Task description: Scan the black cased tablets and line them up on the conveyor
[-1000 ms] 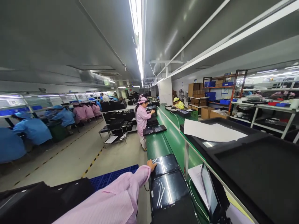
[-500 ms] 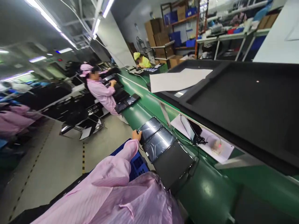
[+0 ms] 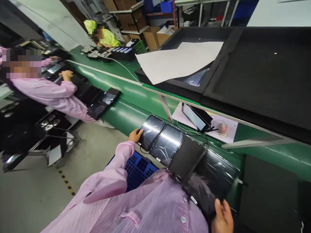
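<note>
A row of flat, glossy black screen panels lies along the green bench. My left hand (image 3: 135, 135) grips the edge of the farthest screen panel (image 3: 151, 132), thumb on top. Beside that lies a second screen panel (image 3: 168, 142), shiny as if under clear film, with a small white label. A matt black panel (image 3: 186, 158) follows. My right hand (image 3: 222, 216) is closed at the near corner of a dark, thin, sheet-like piece (image 3: 201, 191), blurred by motion, over the nearest glossy panel (image 3: 220, 171).
A blue plastic crate (image 3: 138, 170) stands below the bench edge. Above the green bench (image 3: 128, 115), a raised shelf carries black trays (image 3: 262, 81) and white paper (image 3: 179, 60). A propped tablet (image 3: 194, 118) stands underneath. Two co-workers sit farther along, one in a pink sleeve (image 3: 48, 94).
The view has swung down and right. My right hand has come into sight with the dark sheet-like piece, and another glossy panel now shows at the near end. My left hand stays on the far panel.
</note>
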A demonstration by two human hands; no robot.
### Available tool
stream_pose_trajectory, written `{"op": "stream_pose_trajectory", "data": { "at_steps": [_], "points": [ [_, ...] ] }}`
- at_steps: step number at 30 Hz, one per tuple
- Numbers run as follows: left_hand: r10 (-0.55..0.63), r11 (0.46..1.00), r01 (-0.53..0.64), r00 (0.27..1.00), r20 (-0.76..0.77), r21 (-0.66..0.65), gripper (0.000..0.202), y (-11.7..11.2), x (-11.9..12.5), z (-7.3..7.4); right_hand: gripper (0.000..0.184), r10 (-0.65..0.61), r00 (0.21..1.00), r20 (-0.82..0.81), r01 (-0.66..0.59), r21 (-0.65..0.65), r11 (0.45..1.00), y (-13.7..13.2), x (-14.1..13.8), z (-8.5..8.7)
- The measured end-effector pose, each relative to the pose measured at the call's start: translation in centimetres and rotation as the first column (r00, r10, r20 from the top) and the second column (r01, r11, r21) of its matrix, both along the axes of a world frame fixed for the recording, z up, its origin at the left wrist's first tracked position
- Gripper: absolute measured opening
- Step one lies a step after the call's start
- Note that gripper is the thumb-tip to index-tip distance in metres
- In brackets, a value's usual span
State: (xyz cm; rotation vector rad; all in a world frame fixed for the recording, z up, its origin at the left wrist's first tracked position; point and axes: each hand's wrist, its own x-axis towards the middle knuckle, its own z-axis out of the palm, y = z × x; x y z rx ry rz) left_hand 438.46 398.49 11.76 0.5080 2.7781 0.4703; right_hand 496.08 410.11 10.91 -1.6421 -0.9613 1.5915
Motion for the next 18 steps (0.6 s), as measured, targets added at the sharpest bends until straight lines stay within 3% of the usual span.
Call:
{"op": "stream_pose_trajectory", "data": {
  "at_steps": [4, 7, 15, 18],
  "points": [
    [-0.039, 0.999, 0.039, 0.999, 0.004, -0.025, 0.056, -1.0, -1.2, -0.7, 0.059, -0.022, 0.991, -0.134, 0.014, -0.062, 0.998, 0.2, -8.1, 0.3],
    [-0.07, 0.997, 0.071, 0.997, 0.028, -0.04, 0.059, -1.5, -2.0, -1.0, 0.055, 0.02, 0.988, -0.15, -0.023, -0.019, 1.0, 1.1, -11.6, 0.4],
    [-0.184, 0.982, 0.186, 0.979, 0.089, -0.016, 0.066, -2.2, -3.7, -0.3, 0.061, 0.111, 0.992, -0.068, -0.11, 0.017, 0.994, 0.4, -13.4, 0.5],
    [-0.188, 0.98, 0.176, 0.972, 0.139, 0.097, 0.067, -3.3, -4.3, -0.8, 0.065, 0.141, 0.982, 0.129, -0.155, 0.113, 0.981, 0.3, -13.7, 0.4]
  ]
}}
